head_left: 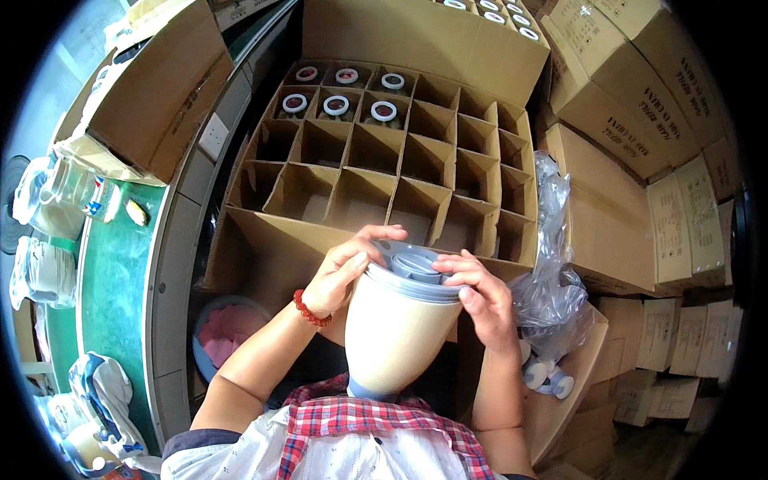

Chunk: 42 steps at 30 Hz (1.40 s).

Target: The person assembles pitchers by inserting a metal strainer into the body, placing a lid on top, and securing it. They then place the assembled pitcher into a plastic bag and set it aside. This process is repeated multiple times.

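Item: cream tapered container [400, 332], wide end up, held before the torso above the plaid-trimmed apron [352, 436]; contact with the cloth cannot be told. Left hand [336, 276]: clamped on the grey-blue rim [424, 293], thumb outside, fingers over the top. Right hand [488, 308]: clamped on the opposite side likewise.

Handling (judged): stiff, fairly light, smooth-walled and apt to slip, possibly fragile within; best held under the flared rim, with support at the narrow base [372, 392].

Edges: divided carton [276, 240] just beyond the hands, its upright dividers liable to catch. Clear plastic bag [548, 300] near the right forearm; blue basin [204, 344] near the left; green counter [120, 272] farther left. Open room: mainly above the carton's nearer compartments.
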### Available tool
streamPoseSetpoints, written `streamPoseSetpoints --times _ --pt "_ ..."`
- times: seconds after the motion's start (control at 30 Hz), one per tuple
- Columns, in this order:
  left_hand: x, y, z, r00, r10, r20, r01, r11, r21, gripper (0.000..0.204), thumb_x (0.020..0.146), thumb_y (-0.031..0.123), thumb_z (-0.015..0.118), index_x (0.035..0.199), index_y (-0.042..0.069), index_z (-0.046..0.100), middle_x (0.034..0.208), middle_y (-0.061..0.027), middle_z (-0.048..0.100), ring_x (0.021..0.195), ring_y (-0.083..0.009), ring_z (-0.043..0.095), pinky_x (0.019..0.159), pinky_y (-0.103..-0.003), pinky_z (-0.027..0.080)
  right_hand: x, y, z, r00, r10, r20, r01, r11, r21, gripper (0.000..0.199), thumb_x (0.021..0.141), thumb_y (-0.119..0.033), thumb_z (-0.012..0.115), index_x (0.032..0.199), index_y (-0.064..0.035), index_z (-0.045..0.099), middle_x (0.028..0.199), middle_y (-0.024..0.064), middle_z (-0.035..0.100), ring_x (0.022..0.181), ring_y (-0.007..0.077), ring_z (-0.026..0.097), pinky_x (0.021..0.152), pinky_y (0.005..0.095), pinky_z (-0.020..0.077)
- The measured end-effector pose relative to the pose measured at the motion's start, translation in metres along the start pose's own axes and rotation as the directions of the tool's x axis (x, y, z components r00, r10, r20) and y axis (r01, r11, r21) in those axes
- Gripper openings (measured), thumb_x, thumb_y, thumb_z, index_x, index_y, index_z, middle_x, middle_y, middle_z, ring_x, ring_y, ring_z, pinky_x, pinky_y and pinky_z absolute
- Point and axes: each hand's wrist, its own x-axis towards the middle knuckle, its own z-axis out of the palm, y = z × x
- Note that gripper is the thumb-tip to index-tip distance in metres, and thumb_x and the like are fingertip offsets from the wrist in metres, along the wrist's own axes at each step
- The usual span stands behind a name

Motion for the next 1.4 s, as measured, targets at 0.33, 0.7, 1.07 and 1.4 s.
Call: streamPoseSetpoints --times 0.33,0.7,1.07,1.4 --pt "0.005 0.057 0.04 0.998 -0.022 0.058 -0.025 0.716 0.698 0.023 0.094 0.023 0.055 0.088 0.003 0.066 0.1 -0.0113 0.066 0.102 -0.0235 0.057 0.094 -0.037 0.039 -0.016 0.051 0.014 0.984 -0.123 -0.129 0.162 0.913 0.373 0.037 0.094 -0.039 0.056 0.082 -0.0057 0.067 0.086 0.0119 0.068 0.112 0.0349 0.053 0.111 0.0554 0.0257" --pt "-0.007 0.025 0.01 0.983 -0.116 -0.142 0.135 0.981 0.136 0.039 0.096 0.028 0.041 0.089 -0.002 0.064 0.128 -0.0242 0.055 0.127 -0.0338 0.046 0.109 -0.042 0.031 0.007 -0.039 0.034 0.998 -0.059 -0.017 0.056 0.987 -0.153 0.038 0.099 -0.03 0.044 0.091 -0.0015 0.068 0.097 0.0109 0.07 0.096 0.0226 0.063 0.094 0.0371 0.0431" --pt "0.019 0.071 0.063 0.974 -0.02 0.227 -0.156 0.669 0.726 0.021 0.092 0.027 0.061 0.098 0.01 0.071 0.105 -0.0031 0.068 0.119 -0.0259 0.054 0.11 -0.047 0.026 0.012 0.004 0.007 0.787 0.552 0.276 -0.563 0.46 0.687 0.079 0.1 -0.053 0.014 0.132 0.0094 0.049 0.14 0.0217 0.049 0.131 0.0318 0.046 0.114 0.0411 0.0288" --pt "0.015 0.049 0.052 0.996 -0.07 -0.049 0.085 0.88 0.467 0.032 0.1 0.029 0.049 0.107 0.003 0.067 0.113 -0.0148 0.065 0.108 -0.0267 0.06 0.097 -0.036 0.044 0.007 0.033 -0.011 0.83 0.557 -0.015 -0.51 0.77 0.382 0.073 0.101 -0.052 0.022 0.121 0.0067 0.059 0.13 0.0198 0.058 0.12 0.0291 0.056 0.107 0.0425 0.0383"
